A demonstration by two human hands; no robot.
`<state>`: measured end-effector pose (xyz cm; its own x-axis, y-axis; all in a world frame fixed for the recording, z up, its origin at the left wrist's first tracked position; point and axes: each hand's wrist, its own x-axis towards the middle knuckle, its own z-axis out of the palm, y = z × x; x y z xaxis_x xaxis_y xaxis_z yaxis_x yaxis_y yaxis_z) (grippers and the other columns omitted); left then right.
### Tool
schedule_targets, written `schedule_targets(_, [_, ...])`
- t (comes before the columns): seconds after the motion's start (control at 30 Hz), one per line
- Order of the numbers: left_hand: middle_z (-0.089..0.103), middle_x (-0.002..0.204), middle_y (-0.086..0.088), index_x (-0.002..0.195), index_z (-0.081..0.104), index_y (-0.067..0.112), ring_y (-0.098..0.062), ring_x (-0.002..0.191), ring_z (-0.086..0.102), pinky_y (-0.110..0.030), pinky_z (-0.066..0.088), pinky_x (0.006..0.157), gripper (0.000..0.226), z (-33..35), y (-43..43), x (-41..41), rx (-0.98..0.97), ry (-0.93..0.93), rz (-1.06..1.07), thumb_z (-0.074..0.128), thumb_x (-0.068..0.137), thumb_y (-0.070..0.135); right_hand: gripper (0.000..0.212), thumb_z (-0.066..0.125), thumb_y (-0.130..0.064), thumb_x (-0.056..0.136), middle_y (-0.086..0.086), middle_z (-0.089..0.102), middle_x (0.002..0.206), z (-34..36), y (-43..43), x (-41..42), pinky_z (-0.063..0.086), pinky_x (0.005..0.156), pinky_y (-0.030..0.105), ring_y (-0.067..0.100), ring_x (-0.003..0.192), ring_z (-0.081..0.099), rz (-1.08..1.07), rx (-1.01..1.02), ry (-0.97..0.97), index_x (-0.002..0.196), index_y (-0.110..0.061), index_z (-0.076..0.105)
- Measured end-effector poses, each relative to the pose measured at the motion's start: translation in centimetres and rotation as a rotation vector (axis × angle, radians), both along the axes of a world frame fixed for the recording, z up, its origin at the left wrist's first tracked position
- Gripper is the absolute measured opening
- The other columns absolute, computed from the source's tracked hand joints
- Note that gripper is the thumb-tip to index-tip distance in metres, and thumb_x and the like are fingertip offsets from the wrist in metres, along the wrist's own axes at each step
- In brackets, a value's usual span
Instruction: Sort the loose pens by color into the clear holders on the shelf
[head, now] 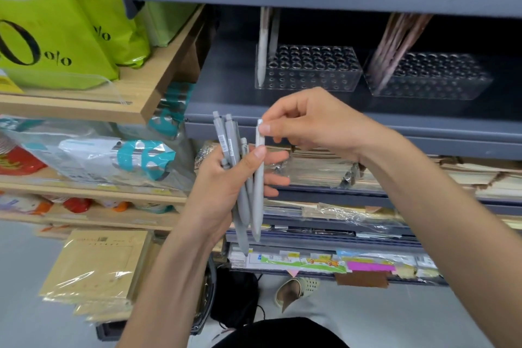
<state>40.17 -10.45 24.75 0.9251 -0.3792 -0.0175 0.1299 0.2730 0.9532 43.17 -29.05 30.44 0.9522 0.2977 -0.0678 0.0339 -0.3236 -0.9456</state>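
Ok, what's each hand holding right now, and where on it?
Left hand grips a bundle of grey pens round their middles. Right hand pinches the palest pen at its top end.

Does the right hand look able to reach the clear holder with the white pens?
Probably yes: the right hand, pinching a pale pen, is in front of and below that holder, and nothing stands in the way.

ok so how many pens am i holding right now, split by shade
darker grey pens, gripped in the left hand: 4, going by the tops that show
pale grey pen, top pinched by the right hand: 1
total: 5
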Motion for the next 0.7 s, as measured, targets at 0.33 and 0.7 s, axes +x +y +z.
schedule_targets(0.33, [0.076,0.103,-0.016,0.095,0.055,0.009,-0.017,0.047,0.06,-0.024,0.048,0.045,0.019,-1.0,0.2,0.1,-0.002,0.014,0.013,0.063,0.094,0.026,0.015,0.066,-0.013,0.09,0.014,0.068,0.086,-0.8,-0.8,0.1,0.05,0.05,0.027,0.021,0.058,0.059,-0.185,0.302,-0.06,0.097,0.0,0.068])
schedule_targets(0.7, [0.077,0.102,-0.013,0.103,0.058,0.006,-0.018,0.052,0.068,-0.026,0.058,0.052,0.035,-0.5,0.4,0.8,-0.034,0.081,0.102,0.058,0.093,0.04,0.013,0.051,-0.002,0.092,0.005,0.069,0.064,1.9,-2.5,4.8,0.057,0.059,0.032,0.025,0.059,0.069,-0.674,0.448,-0.37,0.083,-0.01,0.057])
